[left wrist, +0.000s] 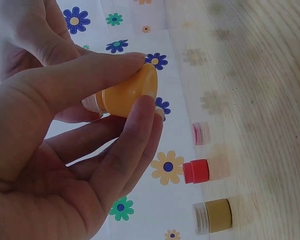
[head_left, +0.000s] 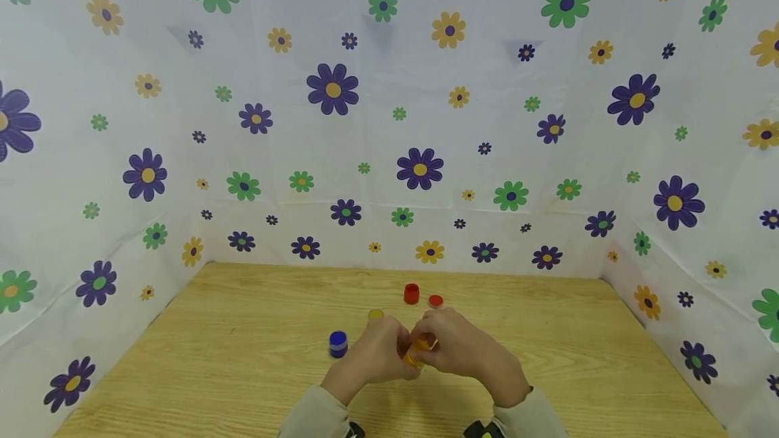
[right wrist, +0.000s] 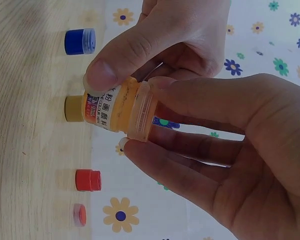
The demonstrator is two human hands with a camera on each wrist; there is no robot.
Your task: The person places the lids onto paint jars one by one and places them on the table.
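Both hands meet on a small orange paint jar (head_left: 416, 355) above the middle of the wooden table. My left hand (head_left: 380, 351) grips the jar's body between thumb and fingers. In the right wrist view a printed label (right wrist: 103, 107) faces out beside the left thumb. My right hand (head_left: 460, 349) pinches the clear screw cap (right wrist: 142, 112), which sits on the jar's neck. The jar is tilted nearly sideways in both wrist views. In the head view the fingers hide most of it.
A blue jar (head_left: 338, 345) stands left of the hands, and a dull yellow jar (head_left: 376, 314) just behind the left hand. Farther back are an uncapped red jar (head_left: 412, 294) and a red lid (head_left: 435, 301) beside it. Flower-printed cloth (head_left: 377, 154) surrounds the table.
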